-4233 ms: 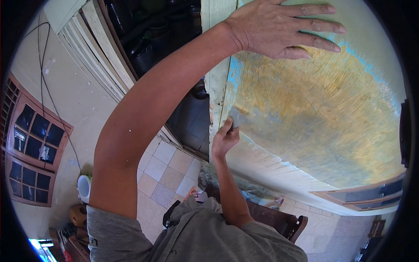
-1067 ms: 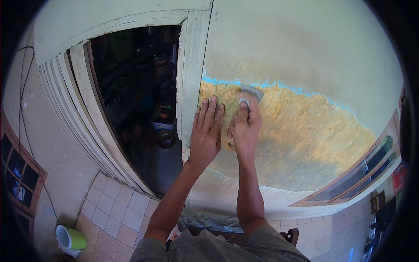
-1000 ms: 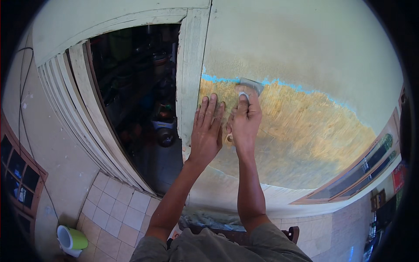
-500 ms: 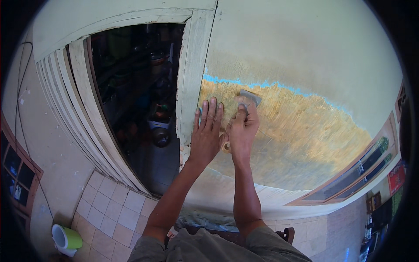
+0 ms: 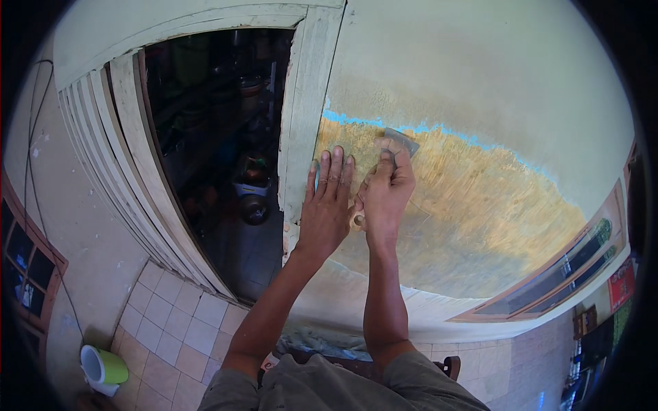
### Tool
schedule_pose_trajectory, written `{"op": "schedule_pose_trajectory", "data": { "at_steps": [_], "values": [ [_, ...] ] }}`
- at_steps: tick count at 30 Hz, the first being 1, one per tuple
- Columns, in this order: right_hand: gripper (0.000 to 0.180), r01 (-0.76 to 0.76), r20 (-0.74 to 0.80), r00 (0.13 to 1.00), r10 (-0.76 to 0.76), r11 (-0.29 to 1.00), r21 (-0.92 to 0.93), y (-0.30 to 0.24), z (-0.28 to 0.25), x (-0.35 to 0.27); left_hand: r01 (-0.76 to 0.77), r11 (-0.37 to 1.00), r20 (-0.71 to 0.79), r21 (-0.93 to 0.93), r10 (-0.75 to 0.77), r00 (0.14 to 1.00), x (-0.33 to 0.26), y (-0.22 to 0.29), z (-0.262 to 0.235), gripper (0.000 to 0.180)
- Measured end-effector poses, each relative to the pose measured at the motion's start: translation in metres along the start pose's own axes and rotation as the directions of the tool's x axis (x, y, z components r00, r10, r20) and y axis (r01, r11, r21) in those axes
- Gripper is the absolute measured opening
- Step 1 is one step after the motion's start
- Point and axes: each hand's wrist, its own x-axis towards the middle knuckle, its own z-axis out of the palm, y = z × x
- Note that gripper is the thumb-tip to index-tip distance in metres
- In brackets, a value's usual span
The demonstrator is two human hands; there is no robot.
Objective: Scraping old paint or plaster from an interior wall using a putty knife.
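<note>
My right hand (image 5: 388,198) is closed around a scraper (image 5: 404,141) with a flat grey metal blade. Its wooden handle end, with a hole in it, sticks out below the fist. The blade lies against the wall just under a ragged blue paint edge (image 5: 439,128). Below that edge the wall is a scraped, yellowish-brown patch (image 5: 473,198); above it the pale green paint (image 5: 466,61) still covers the surface. My left hand (image 5: 325,212) rests flat on the wall beside the door frame, fingers stretched upward, holding nothing.
Left of my hands a pale wooden door frame (image 5: 301,116) surrounds a dark doorway with household items inside. A folding slatted door (image 5: 130,157) is pushed to its left side. A green and white bucket (image 5: 104,366) stands on the tiled floor (image 5: 175,329). A window (image 5: 548,274) is at the right.
My right hand has slid the scraper slightly up and right, closer to the blue paint edge. My left hand stays flat on the wall.
</note>
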Motion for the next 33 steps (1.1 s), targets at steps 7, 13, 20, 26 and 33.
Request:
{"op": "schedule_pose_trajectory", "data": {
  "at_steps": [7, 13, 20, 26, 33],
  "values": [
    [0.022, -0.057, 0.016, 0.998, 0.058, 0.998, -0.034, 0.004, -0.004, 0.0, 0.018, 0.997, 0.011, -0.075, -0.018, 1.0, 0.004, 0.004, -0.007, 0.1],
    [0.021, 0.05, -0.001, 0.999, -0.05, 0.997, 0.054, 0.009, -0.001, 0.004, 0.026, 1.0, 0.027, 0.014, -0.026, 0.999, 0.005, 0.004, -0.01, 0.089],
    [0.021, -0.043, 0.036, 0.998, 0.042, 0.998, 0.044, -0.004, -0.001, 0.014, 0.021, 1.0, 0.031, 0.023, -0.022, 0.999, 0.007, 0.007, -0.008, 0.088],
    [0.022, 0.034, 0.041, 0.999, -0.033, 0.999, -0.023, 0.015, -0.003, 0.006, 0.021, 0.999, 0.018, -0.031, -0.02, 1.0, 0.007, 0.003, -0.01, 0.087],
    [0.023, 0.032, 0.033, 0.999, -0.032, 0.999, 0.008, 0.01, 0.001, 0.005, 0.02, 1.0, 0.027, -0.023, -0.019, 0.999, 0.008, 0.003, -0.011, 0.085]
  ]
}}
